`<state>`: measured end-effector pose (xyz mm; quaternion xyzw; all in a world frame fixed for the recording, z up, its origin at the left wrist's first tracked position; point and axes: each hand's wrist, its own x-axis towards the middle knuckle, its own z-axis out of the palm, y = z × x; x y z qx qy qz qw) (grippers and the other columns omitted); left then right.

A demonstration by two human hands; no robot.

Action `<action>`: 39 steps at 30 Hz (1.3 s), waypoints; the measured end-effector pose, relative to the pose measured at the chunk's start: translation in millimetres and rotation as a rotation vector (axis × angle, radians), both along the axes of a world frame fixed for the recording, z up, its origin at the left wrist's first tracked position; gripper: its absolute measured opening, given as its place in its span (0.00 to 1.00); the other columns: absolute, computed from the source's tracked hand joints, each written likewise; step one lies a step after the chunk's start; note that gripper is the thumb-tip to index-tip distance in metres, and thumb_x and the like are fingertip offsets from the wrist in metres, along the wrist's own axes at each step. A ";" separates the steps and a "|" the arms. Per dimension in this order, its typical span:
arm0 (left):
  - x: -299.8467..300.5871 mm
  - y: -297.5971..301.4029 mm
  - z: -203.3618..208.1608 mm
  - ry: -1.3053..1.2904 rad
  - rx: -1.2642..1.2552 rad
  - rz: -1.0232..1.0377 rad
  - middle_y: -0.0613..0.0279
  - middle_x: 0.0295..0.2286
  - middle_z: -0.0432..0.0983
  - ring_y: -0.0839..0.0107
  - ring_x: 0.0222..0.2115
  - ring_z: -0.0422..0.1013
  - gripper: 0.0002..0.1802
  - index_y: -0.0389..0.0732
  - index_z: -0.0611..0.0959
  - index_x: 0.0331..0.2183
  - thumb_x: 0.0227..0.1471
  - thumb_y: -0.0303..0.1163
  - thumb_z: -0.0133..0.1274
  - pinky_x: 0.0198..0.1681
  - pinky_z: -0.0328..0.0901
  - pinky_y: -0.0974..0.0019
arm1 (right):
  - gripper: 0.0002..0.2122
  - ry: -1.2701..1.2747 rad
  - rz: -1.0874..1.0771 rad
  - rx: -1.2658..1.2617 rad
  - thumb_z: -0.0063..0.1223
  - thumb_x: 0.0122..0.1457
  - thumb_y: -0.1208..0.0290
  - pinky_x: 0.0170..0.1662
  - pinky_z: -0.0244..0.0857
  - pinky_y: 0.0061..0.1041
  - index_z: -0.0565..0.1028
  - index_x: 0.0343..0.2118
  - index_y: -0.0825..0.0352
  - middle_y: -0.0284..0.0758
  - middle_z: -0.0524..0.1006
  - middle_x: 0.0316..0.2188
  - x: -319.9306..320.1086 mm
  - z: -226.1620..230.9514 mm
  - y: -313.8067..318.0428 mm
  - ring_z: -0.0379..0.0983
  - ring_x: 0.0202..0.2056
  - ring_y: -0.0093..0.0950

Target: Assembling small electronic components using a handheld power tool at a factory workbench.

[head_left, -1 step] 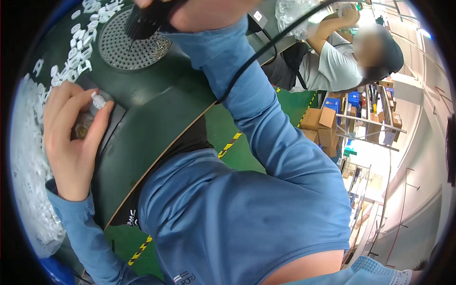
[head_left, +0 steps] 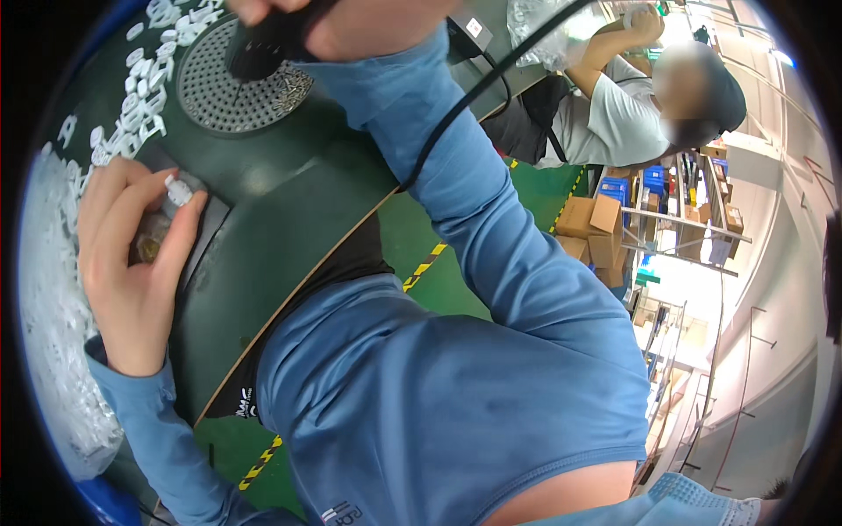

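Small white part in a pinch; right hand cropped

Left hand: thumb and forefinger pinch the small white part over a grey plate; contact with the plate can't be made out. Beneath the curled fingers, a brownish piece, mostly hidden. Right hand: cut off by the upper edge, closed round a black tool, which covers part of a perforated round tray bearing small metal pieces.

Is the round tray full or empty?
The tray is partly filled: small metal pieces bunch at its right; much of its dotted surface is bare.
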<state>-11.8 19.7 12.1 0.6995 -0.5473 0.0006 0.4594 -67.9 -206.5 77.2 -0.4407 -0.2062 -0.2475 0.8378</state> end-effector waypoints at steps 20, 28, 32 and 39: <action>0.3 -3.7 4.6 0.043 0.058 -0.055 0.58 0.30 0.69 0.66 0.29 0.66 0.14 0.32 0.80 0.36 0.44 0.18 0.65 0.33 0.62 0.67 | 0.13 0.081 -0.023 -0.235 0.58 0.61 0.64 0.14 0.57 0.16 0.73 0.35 0.71 0.32 0.72 0.15 -1.7 -11.9 8.3 0.65 0.11 0.18; 1.5 -0.6 3.6 0.031 0.054 -0.037 0.58 0.30 0.69 0.65 0.29 0.66 0.15 0.32 0.79 0.36 0.44 0.18 0.65 0.34 0.62 0.65 | 0.13 0.235 -0.127 -0.110 0.62 0.59 0.65 0.14 0.57 0.16 0.72 0.35 0.70 0.31 0.73 0.17 -5.1 -0.1 25.5 0.65 0.11 0.17; 1.1 0.6 1.7 0.020 0.047 -0.020 0.58 0.29 0.69 0.64 0.29 0.66 0.15 0.32 0.80 0.36 0.43 0.19 0.65 0.34 0.62 0.65 | 0.12 0.103 0.023 -0.147 0.61 0.59 0.67 0.16 0.58 0.16 0.73 0.36 0.70 0.31 0.73 0.19 2.8 -18.8 18.6 0.65 0.12 0.16; -2.8 -4.7 -2.2 -0.035 -0.055 0.005 0.56 0.30 0.70 0.61 0.29 0.67 0.14 0.33 0.79 0.33 0.42 0.21 0.66 0.34 0.63 0.62 | 0.36 -0.234 0.245 0.058 0.63 0.56 0.45 0.22 0.67 0.25 0.62 0.52 0.73 0.44 0.73 0.21 0.0 9.3 15.4 0.69 0.17 0.28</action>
